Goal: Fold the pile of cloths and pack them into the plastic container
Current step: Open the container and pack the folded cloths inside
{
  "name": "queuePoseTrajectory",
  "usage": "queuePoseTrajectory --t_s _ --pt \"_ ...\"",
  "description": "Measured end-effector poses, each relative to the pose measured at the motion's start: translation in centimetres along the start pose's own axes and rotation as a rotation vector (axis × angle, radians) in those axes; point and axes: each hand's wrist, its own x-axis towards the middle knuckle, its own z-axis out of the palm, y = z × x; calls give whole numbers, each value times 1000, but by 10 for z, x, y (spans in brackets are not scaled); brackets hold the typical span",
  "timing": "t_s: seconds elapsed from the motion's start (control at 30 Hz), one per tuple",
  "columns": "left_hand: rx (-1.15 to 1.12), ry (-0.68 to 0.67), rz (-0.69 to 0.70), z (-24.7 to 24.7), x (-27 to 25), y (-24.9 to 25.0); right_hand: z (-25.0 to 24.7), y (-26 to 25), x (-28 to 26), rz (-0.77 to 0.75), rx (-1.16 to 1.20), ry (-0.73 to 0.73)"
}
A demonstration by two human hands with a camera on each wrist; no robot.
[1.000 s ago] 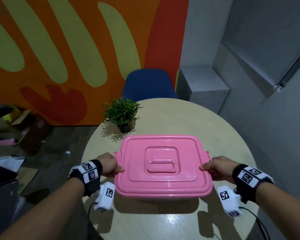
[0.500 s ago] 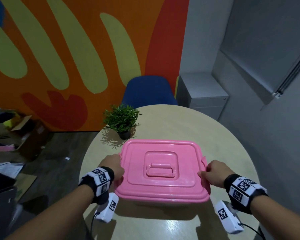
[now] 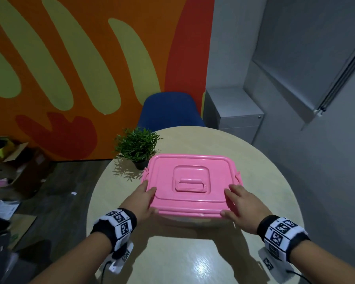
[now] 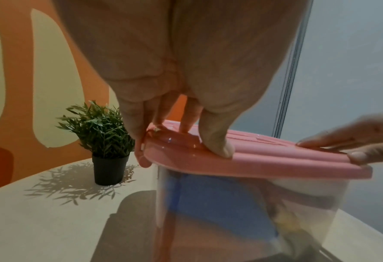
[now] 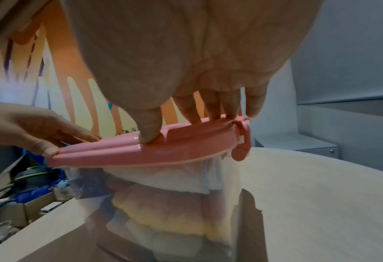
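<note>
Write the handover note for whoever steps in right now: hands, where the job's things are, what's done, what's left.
Left hand: open, straight fingers pressing the near left corner of the pink lid, thumb at its front edge.
Right hand: open, pressing the near right corner the same way.
The clear plastic container stands on the round table, lid on top. Folded cloths are stacked inside, white on top, yellow lower down.
Done: cloths packed, lid placed.
Left: confirm the lid is seated all round. The right side latch hangs down along the wall; whether it is locked cannot be told.
</note>
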Motion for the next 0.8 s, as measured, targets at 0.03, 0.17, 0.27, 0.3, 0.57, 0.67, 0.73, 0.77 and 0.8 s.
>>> queuePoseTrajectory --t_s 0.03,0.17,0.27,0.3,0.57,0.67,0.73,0.77,0.8 --pt "16 0 4 0 8 1 0 4 6 1 -15 8" --pt "98 65 -13 -7 45 6 -8 24 38 72 -21 75" --pt "175 151 17 -10 81 19 -13 36 70 57 -1 190" --pt "172 142 4 -12 92 24 -13 39 82 61 17 192" --pt "82 158 -80 -21 161 27 -18 73 157 125 36 66" --pt "69 144 -86 -22 172 23 -20 77 170 137 35 52" --pt "46 122 -97 -26 172 23 -24 74 174 147 55 42" --pt "48 112 -102 -28 170 25 -26 73 174 141 62 33" --pt "63 123 -96 -26 169 27 -26 72 174 120 63 42"
